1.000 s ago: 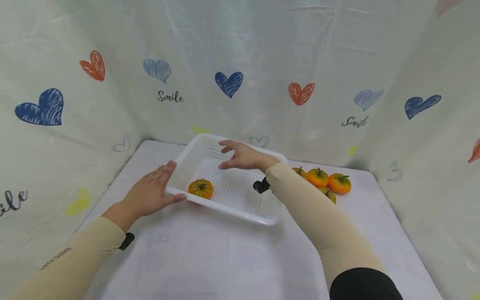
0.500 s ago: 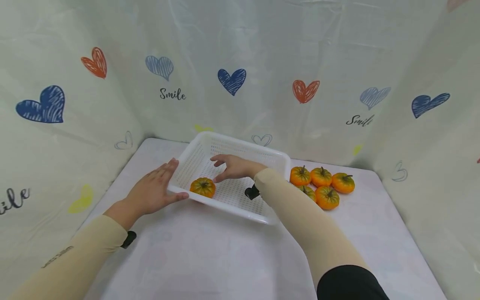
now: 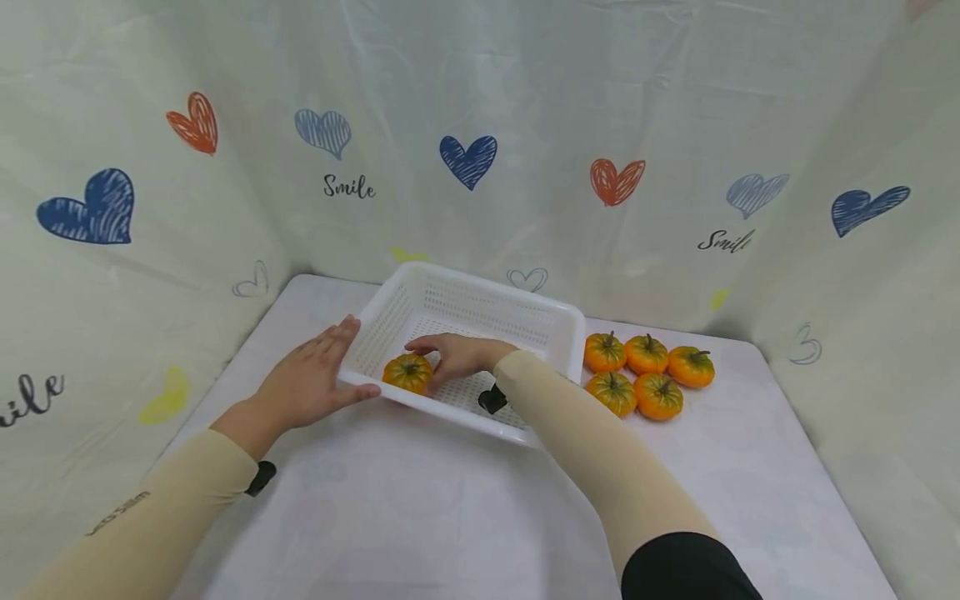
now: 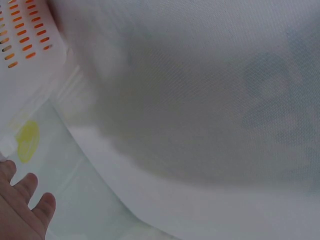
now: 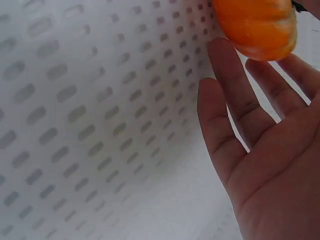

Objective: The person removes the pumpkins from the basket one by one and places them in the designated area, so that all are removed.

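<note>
A white perforated plastic basket point(image 3: 480, 425) sits at the back of the table, turned slightly. My left hand point(image 3: 307, 379) rests against its left corner, the fingers straight along the left side and the thumb over the front rim. Inside the basket, near that corner, lies a small orange and green pumpkin point(image 3: 406, 373). My right hand point(image 3: 463, 357) reaches in from the right, its fingers behind the pumpkin and the thumb in front of it. In the right wrist view the fingers point(image 5: 235, 85) are extended and spread, fingertips right at the pumpkin's orange side.
To the basket's right, several more small pumpkins stand close together in two rows, among them one at the front point(image 3: 658, 396). A white cloth point(image 3: 420, 517) covers the table. A curtain with printed hearts point(image 3: 525, 100) hangs round the back and sides.
My right hand has come down and leftwards inside the basket to the pumpkin. Its arm now uncovers the pumpkins at right. The left hand stays at the corner.
</note>
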The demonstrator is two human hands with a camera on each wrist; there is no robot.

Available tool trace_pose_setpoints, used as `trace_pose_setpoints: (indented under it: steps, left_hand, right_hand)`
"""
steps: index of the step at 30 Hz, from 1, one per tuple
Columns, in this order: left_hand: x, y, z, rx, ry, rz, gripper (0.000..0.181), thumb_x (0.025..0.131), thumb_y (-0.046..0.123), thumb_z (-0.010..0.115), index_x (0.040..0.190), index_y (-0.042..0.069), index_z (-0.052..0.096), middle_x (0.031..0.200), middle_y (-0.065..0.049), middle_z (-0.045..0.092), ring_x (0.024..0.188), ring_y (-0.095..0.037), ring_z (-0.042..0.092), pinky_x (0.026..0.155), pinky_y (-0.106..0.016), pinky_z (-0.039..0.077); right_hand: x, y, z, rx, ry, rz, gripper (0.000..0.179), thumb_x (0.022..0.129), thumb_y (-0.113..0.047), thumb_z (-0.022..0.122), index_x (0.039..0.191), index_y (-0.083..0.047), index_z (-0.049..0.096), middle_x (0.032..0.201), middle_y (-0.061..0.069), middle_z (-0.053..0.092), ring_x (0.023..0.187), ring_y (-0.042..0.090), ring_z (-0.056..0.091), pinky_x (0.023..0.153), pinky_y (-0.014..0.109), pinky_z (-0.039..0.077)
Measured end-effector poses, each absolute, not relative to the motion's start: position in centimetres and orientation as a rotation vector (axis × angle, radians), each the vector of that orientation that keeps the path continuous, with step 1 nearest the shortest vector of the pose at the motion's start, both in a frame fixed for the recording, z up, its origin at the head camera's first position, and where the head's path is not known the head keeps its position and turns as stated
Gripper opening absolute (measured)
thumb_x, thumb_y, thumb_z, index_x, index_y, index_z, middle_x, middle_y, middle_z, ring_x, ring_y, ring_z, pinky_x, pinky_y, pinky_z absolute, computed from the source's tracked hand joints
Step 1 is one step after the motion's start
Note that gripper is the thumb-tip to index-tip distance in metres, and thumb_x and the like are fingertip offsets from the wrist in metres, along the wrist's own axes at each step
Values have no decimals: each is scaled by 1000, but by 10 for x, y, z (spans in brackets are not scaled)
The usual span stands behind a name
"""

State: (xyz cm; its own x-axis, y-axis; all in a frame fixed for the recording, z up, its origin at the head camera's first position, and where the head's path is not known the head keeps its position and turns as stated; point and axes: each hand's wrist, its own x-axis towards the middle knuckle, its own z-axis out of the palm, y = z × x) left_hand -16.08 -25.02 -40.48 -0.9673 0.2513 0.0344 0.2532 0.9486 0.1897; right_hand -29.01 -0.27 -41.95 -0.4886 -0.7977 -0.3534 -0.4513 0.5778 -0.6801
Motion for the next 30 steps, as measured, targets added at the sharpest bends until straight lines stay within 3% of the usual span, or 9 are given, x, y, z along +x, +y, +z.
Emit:
trace_pose_setpoints:
  steps: [5,10,30]
  left_hand:
    - [-160,-249,-401,-388,-3110,-305,119,83,83,46,159,0,8,164,-20,14,146,-43,20,116,-58,19]
    - [-159,-248,-400,-394,-3113,-312,120,82,85,43,159,0,8,163,-21,15,146,-43,20,117,-58,19]
    - [-160,-250,-403,-403,-3106,-302,120,82,86,42,158,-1,8,163,-21,15,146,-43,21,117,-57,20]
  right_hand:
    - [-287,-5,-420,-990,2126,-684,85,81,-16,83,154,-20,39,152,2,43,114,12,55,94,23,49]
    - [-285,-8,-421,-969,2137,-673,82,80,-14,82,152,-24,43,148,-5,46,120,11,48,100,26,45]
    - [-285,-11,-422,-993,2191,-638,81,78,-17,85,149,-26,47,142,-6,51,123,12,46,110,34,38]
